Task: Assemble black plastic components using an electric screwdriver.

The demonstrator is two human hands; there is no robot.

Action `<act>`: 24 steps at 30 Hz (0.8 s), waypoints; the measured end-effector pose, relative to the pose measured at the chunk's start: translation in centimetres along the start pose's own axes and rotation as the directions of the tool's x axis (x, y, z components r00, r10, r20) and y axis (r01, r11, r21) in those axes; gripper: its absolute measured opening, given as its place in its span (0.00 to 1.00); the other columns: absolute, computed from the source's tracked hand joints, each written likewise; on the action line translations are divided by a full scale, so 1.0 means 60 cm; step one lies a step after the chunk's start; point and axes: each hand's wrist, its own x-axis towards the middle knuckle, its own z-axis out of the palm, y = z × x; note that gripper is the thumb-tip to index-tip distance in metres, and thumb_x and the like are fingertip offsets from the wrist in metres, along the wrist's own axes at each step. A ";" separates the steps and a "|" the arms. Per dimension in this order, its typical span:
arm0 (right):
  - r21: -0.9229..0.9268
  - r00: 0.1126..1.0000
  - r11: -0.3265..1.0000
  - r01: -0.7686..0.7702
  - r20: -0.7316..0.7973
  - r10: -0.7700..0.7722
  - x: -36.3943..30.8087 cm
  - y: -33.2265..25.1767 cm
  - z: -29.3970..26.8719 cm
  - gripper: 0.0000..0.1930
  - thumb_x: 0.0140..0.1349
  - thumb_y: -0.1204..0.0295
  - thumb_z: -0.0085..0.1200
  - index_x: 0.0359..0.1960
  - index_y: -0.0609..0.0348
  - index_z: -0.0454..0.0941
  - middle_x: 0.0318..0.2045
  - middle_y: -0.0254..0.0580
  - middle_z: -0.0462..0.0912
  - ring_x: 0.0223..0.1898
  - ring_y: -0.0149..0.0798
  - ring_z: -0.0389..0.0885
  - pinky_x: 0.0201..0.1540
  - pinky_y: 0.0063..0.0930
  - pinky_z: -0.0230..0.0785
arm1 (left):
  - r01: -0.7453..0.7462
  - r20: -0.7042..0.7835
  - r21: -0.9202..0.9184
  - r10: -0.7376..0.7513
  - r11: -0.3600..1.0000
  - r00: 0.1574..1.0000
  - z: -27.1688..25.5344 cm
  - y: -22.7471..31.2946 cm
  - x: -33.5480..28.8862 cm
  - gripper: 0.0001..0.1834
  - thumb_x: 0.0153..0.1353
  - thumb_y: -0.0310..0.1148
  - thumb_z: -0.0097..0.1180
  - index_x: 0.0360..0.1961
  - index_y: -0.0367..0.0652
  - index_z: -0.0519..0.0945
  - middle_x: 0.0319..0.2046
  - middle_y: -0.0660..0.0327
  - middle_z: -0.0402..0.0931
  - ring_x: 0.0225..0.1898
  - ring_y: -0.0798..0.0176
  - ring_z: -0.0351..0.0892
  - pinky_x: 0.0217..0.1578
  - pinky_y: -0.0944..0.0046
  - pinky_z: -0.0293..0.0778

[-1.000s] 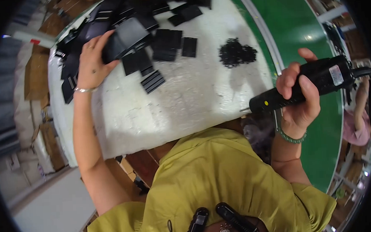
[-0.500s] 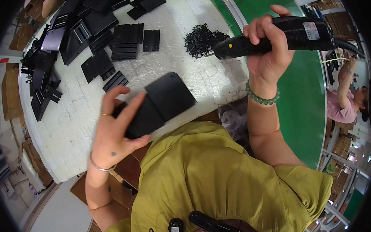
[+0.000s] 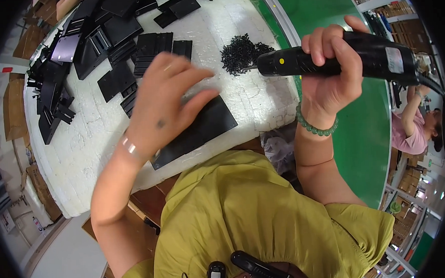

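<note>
- Right hand [image 3: 332,78]: fingers and thumb wrapped round the black electric screwdriver [image 3: 379,58], firm-looking grip.
- Screwdriver long axis runs roughly left-right: bit end left, cord end right and a bit nearer the wearer. Bit [image 3: 249,68] sits at the near side of the pile of small black screws [image 3: 238,52]; can't tell if it's touching one.
- Screw pile is therefore left of the right hand, straight off the tool's nose.
- Left hand [image 3: 166,99]: thumb and forefinger spread, pointing right toward the pile, nothing visible between them. Blurred, so a tiny part could be missed.
- Left fingertips are just short of the pile's left side; left hand is nearer the screws than the right hand, though the bit is closest.
- Black panel [image 3: 215,120]: on the white work surface [image 3: 261,104], by the wearer's edge, partly hidden under the left hand. Long axis goes lower left to upper right. Contact with hand: can't tell.
- From the bit, panel lies left and toward the wearer.
- Other black parts [image 3: 121,31]: beyond the left hand, far left.
</note>
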 end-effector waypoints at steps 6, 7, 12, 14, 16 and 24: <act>0.150 0.997 0.987 0.053 0.038 -0.059 0.006 -0.030 0.009 0.21 0.51 0.76 0.45 0.48 0.66 0.60 0.18 0.37 0.66 0.16 0.30 0.63 0.25 0.30 0.62 | -0.127 0.090 -0.136 0.140 0.982 0.986 0.073 -0.023 0.067 0.10 0.47 0.28 0.63 0.33 0.43 0.81 0.25 0.60 0.77 0.30 0.62 0.74 0.31 0.67 0.70; 0.171 0.997 0.983 0.068 0.023 -0.073 0.006 -0.034 0.011 0.21 0.51 0.76 0.44 0.49 0.64 0.60 0.18 0.36 0.65 0.16 0.30 0.62 0.25 0.29 0.61 | -0.129 0.085 -0.131 0.140 0.983 0.986 0.071 -0.021 0.065 0.10 0.47 0.28 0.63 0.33 0.43 0.81 0.25 0.60 0.77 0.30 0.62 0.74 0.31 0.67 0.70; 0.309 0.984 0.943 0.126 0.078 -0.158 -0.004 -0.057 0.006 0.24 0.53 0.74 0.42 0.55 0.57 0.63 0.18 0.32 0.62 0.16 0.27 0.61 0.25 0.25 0.58 | 0.558 0.448 -0.801 -0.403 0.216 0.798 0.034 0.003 0.036 0.09 0.57 0.27 0.54 0.39 0.37 0.79 0.31 0.61 0.79 0.34 0.72 0.77 0.37 0.72 0.74; 0.340 0.965 0.932 0.123 0.178 -0.192 -0.006 -0.062 0.011 0.21 0.52 0.74 0.44 0.52 0.58 0.65 0.18 0.29 0.63 0.17 0.25 0.62 0.28 0.22 0.59 | 0.525 0.569 -0.820 -0.430 -0.228 0.701 0.026 0.016 0.019 0.12 0.60 0.27 0.51 0.45 0.36 0.75 0.35 0.59 0.78 0.35 0.72 0.77 0.40 0.74 0.75; 0.359 0.960 0.927 0.110 0.202 -0.192 -0.011 -0.067 0.025 0.18 0.50 0.75 0.47 0.46 0.59 0.68 0.18 0.25 0.65 0.18 0.22 0.64 0.29 0.20 0.59 | 0.486 0.560 -0.828 -0.442 -0.278 0.701 0.021 0.027 0.004 0.12 0.60 0.27 0.51 0.44 0.36 0.75 0.35 0.60 0.78 0.35 0.72 0.77 0.40 0.73 0.75; 0.355 0.949 0.933 0.059 0.270 -0.162 -0.021 -0.085 0.044 0.19 0.48 0.75 0.49 0.45 0.58 0.69 0.18 0.24 0.67 0.18 0.21 0.67 0.30 0.18 0.61 | 0.301 0.510 -0.844 -0.495 -0.443 0.703 0.021 0.047 -0.030 0.12 0.61 0.33 0.52 0.43 0.38 0.76 0.34 0.63 0.76 0.33 0.74 0.74 0.41 0.73 0.74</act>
